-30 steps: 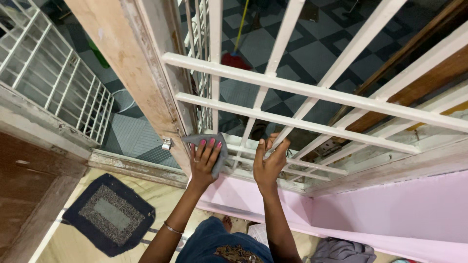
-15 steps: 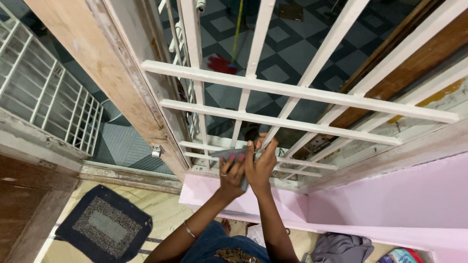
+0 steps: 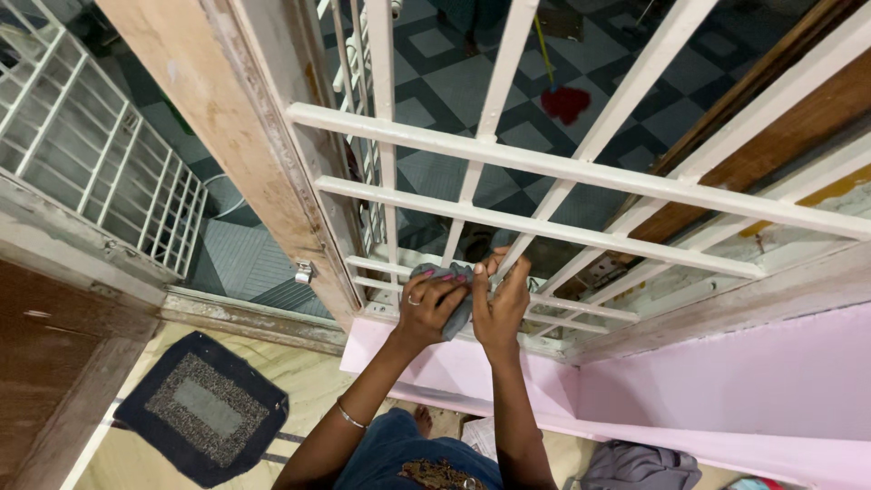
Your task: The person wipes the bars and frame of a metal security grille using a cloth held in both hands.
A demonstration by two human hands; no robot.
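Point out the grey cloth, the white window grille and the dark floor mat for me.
grey cloth (image 3: 442, 272), head view, bunched top fold above the fingers
white window grille (image 3: 581, 171), head view, upper horizontal bar
dark floor mat (image 3: 201, 408), head view, grey centre panel

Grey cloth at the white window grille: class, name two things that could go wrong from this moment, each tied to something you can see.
1. The grey cloth is bunched under the left hand against a low bar of the white grille; it might slip through the gap to the tiled floor beyond.
2. The right hand grips a bar beside it; fingers could get pinched between the close lower bars.
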